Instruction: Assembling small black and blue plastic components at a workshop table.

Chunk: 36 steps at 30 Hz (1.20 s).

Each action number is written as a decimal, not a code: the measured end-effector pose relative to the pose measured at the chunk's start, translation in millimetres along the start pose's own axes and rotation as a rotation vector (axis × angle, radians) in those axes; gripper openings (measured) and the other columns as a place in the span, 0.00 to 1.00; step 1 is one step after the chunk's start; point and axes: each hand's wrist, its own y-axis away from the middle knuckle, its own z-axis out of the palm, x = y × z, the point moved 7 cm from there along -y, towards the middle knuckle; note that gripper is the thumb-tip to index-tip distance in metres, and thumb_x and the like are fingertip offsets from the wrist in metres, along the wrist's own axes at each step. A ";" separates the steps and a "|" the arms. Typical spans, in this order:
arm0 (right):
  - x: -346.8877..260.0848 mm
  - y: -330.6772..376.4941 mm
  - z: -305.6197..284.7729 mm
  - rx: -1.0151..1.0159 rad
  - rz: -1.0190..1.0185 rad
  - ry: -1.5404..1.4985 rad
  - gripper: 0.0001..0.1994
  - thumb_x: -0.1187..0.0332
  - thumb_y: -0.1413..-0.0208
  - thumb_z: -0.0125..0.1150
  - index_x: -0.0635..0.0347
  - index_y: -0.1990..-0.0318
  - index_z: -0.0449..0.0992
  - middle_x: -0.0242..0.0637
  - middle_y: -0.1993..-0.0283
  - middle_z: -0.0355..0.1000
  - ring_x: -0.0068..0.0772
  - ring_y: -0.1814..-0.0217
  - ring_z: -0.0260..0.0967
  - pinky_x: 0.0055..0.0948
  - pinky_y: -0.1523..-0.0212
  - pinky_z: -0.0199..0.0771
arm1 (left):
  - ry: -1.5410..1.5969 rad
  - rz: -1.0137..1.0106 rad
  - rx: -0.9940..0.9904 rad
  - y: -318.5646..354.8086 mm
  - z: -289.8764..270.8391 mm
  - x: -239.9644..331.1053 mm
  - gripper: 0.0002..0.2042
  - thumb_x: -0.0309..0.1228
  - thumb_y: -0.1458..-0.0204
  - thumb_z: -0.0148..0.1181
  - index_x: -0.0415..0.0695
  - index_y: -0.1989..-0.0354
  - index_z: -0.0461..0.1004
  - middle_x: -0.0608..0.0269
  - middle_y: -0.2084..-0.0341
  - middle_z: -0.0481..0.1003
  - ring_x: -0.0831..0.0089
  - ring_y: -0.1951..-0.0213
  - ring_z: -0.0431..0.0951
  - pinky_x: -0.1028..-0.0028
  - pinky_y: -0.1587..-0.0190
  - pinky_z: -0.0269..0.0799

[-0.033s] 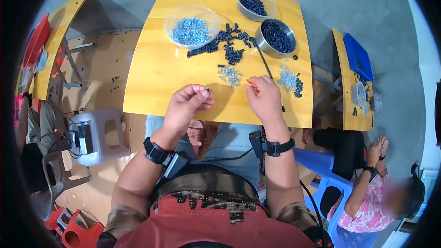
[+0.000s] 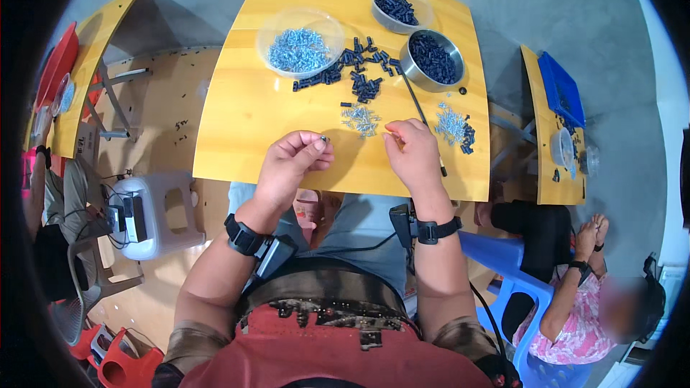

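Observation:
My left hand [image 2: 298, 162] is above the table's near edge, its thumb and forefinger pinching a small dark piece [image 2: 324, 139], probably one of the black plastic parts. My right hand [image 2: 412, 151] is to the right of it, fingers curled in and thumb close to the forefinger; whether anything sits between them is too small to make out. Just beyond and between the hands lies a small heap of silvery pins [image 2: 361, 121]. A single black tubular piece [image 2: 346, 104] lies at its far edge. Farther back, loose black tubular pieces [image 2: 366, 88] are spread in a pile.
On the yellow table [image 2: 237, 129] stand a clear bowl of silvery pins [image 2: 298, 49], a clear bowl of black pieces [image 2: 397, 11] and a metal bowl of black pieces [image 2: 433, 57]. A thin black rod [image 2: 415, 97] lies beside another pin heap [image 2: 451, 124]. Other people sit at both sides.

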 end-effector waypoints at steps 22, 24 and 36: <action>41.3 -23.8 22.5 0.100 0.063 -0.178 0.03 0.77 0.60 0.60 0.64 0.75 0.74 0.41 0.76 0.69 0.39 0.74 0.68 0.31 0.73 0.68 | 0.041 0.021 -0.033 -15.1 -10.2 -3.6 0.05 0.26 0.46 0.53 0.39 0.64 0.71 0.59 0.68 0.75 0.72 0.67 0.75 0.76 0.63 0.72; 40.9 -24.2 24.3 0.089 0.057 -0.184 0.03 0.77 0.60 0.60 0.64 0.75 0.74 0.41 0.76 0.69 0.39 0.74 0.68 0.31 0.73 0.68 | 0.033 0.022 -0.034 -14.6 -10.6 -3.7 0.05 0.26 0.46 0.53 0.39 0.64 0.71 0.59 0.68 0.75 0.72 0.66 0.75 0.76 0.63 0.72; -26.8 -80.3 20.3 -0.082 -0.137 -0.012 0.03 0.73 0.60 0.59 0.61 0.76 0.76 0.42 0.75 0.69 0.43 0.69 0.68 0.37 0.68 0.69 | 0.126 0.003 -0.106 -16.6 -15.0 -9.6 0.05 0.25 0.46 0.53 0.39 0.63 0.70 0.58 0.68 0.75 0.72 0.66 0.76 0.75 0.62 0.73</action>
